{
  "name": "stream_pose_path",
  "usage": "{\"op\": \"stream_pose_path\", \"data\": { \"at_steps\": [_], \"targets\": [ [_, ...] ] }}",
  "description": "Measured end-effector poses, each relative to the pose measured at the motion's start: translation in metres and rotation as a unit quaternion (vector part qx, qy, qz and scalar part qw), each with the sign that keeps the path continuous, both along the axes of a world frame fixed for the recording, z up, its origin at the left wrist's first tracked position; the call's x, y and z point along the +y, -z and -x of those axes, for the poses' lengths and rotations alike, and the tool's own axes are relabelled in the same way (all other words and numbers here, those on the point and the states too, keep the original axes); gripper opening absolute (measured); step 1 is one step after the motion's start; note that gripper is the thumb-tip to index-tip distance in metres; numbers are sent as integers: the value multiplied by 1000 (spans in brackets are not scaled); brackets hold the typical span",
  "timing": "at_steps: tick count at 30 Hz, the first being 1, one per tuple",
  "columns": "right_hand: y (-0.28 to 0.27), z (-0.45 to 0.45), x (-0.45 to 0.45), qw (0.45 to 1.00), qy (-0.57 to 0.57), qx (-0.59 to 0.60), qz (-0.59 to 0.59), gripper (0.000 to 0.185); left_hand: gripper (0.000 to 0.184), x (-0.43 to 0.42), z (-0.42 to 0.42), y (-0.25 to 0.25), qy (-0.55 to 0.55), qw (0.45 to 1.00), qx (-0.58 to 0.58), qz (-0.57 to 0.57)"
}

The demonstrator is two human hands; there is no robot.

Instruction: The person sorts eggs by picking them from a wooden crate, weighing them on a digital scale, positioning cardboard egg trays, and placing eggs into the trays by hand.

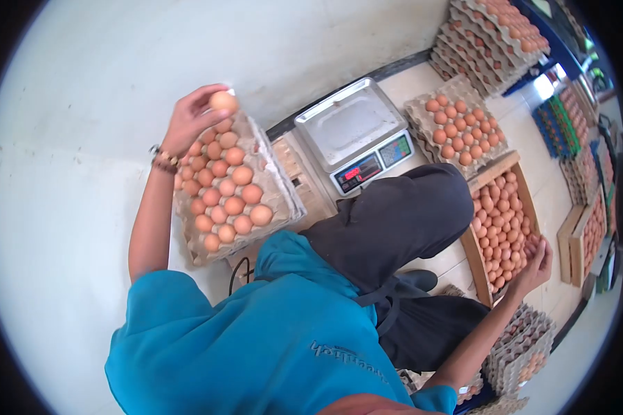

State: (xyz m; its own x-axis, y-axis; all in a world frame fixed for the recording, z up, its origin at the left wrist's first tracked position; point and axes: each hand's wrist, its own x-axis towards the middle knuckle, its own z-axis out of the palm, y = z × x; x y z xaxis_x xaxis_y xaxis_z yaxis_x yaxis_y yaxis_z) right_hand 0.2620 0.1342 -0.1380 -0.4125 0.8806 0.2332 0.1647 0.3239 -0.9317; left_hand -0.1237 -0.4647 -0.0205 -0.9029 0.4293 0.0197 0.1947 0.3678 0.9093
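My left hand (195, 114) grips a light brown egg (223, 102) between thumb and fingers. It is held over the far edge of a cardboard egg tray (284, 200) filled with many brown eggs, on top of a stack of trays. My right hand (535, 268) is at the right edge of a wooden crate (475, 266) heaped with loose brown eggs (495, 221). Its fingers are bent in close to the eggs; whether one is between them is hidden.
A scale (353, 128) with a metal pan and lit red display stands between trays. Beyond it is a partly filled egg tray (422, 111). Tall tray stacks (464, 59) stand at the back. Another egg crate (576, 242) is at right, more trays (522, 346) at lower right.
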Motion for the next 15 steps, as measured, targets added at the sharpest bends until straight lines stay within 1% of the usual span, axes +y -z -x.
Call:
{"op": "stream_pose_path", "data": {
  "at_steps": [1,2,4,5,8,9,12,13,15],
  "targets": [
    [4,0,1,1000,10,5,18,30,47,-27,-18,-4,-73,997,4,7],
    [8,0,3,999,17,9,36,30,46,-51,-38,-2,-132,990,49,17],
    [12,-1,6,998,14,25,51,32,44,-94,-78,16,-252,957,138,44],
    [10,-1,6,998,11,28,56,32,43,-113,-97,30,-309,936,163,33],
    [10,5,5,999,9,24,46,32,43,-133,-154,59,-426,883,190,55],
    [11,5,5,999,15,20,38,32,44,-134,-167,68,-438,879,178,64],
    [13,7,2,1000,10,8,23,31,45,-135,-189,86,-415,884,164,136],
    [13,7,2,1000,9,7,28,31,45,-139,-190,94,-416,888,152,128],
    [13,7,0,999,8,6,39,30,44,-145,-182,105,-424,879,180,127]
  ]
}}
